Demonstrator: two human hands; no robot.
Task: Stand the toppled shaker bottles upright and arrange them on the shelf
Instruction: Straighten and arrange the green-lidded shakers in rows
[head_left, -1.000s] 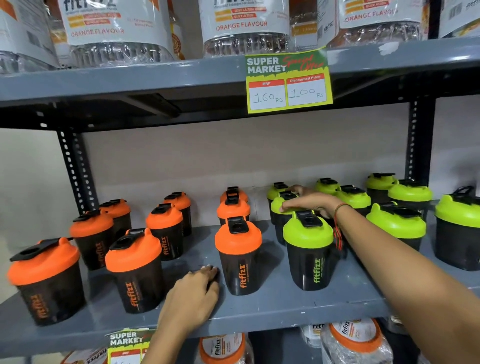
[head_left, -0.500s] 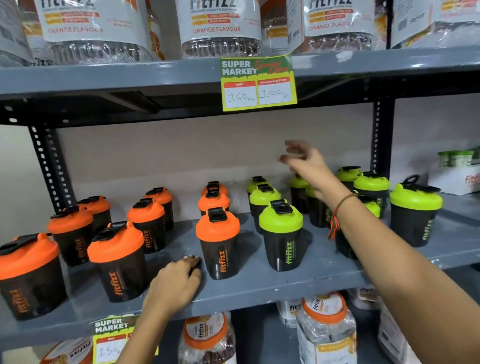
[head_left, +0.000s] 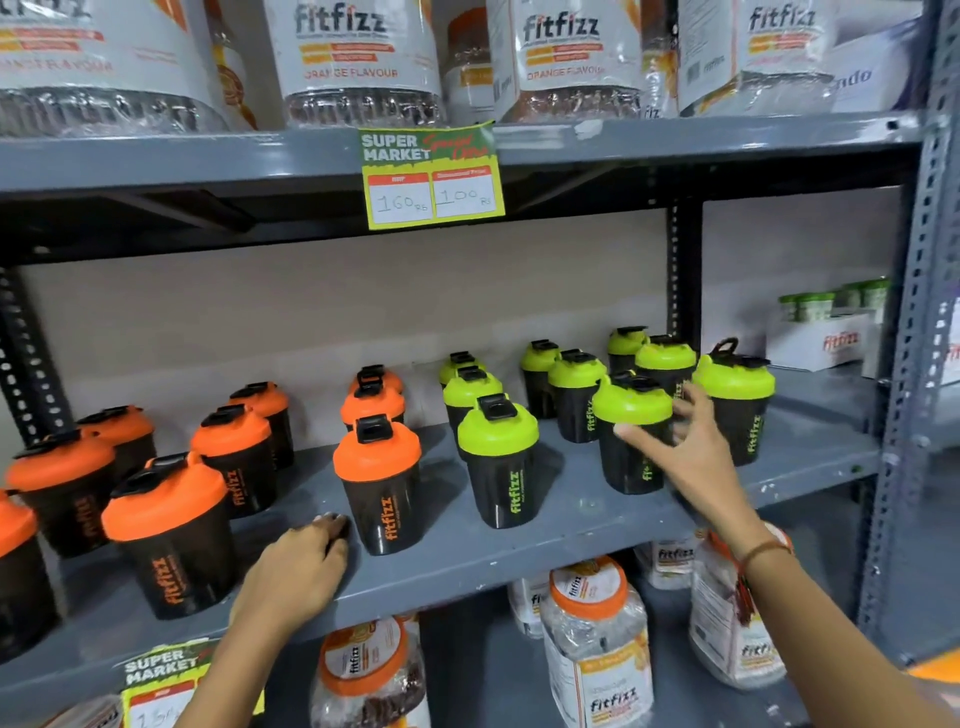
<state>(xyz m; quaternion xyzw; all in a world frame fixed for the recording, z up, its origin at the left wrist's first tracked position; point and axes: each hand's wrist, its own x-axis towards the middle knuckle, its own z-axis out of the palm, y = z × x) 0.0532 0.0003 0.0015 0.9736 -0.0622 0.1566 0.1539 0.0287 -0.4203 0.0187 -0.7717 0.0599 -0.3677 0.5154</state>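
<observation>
Every shaker bottle in view on the grey metal shelf (head_left: 519, 564) stands upright with its lid on; none lies on its side, so the standing-up part of the task looks done as far as this view reaches. The far left end of the shelf is cut off by the frame edge, so a toppled bottle there cannot be ruled out.

Taking the front green-lidded shaker (head_left: 497, 460) near the middle of the shelf as the landmark: to its left stands the front orange-lidded shaker (head_left: 378, 483), and further left the remaining orange-lidded bottles sit in loose rows running toward the back wall. Behind and to the right of the landmark the other green-lidded bottles are grouped, less evenly spaced than the orange ones.

The right hand (head_left: 691, 457) is to the right of the landmark, fingers spread wide and holding nothing, its fingertips at or just in front of a green-lidded shaker (head_left: 631, 431) at the front of that group; whether it touches the bottle cannot be told because of motion blur. The left hand (head_left: 298, 571) rests palm down on the shelf's front edge, left of the front orange-lidded shaker, loosely curled and gripping nothing.

What seems left is tidying: straightening the green group into rows that match the orange side.
</observation>
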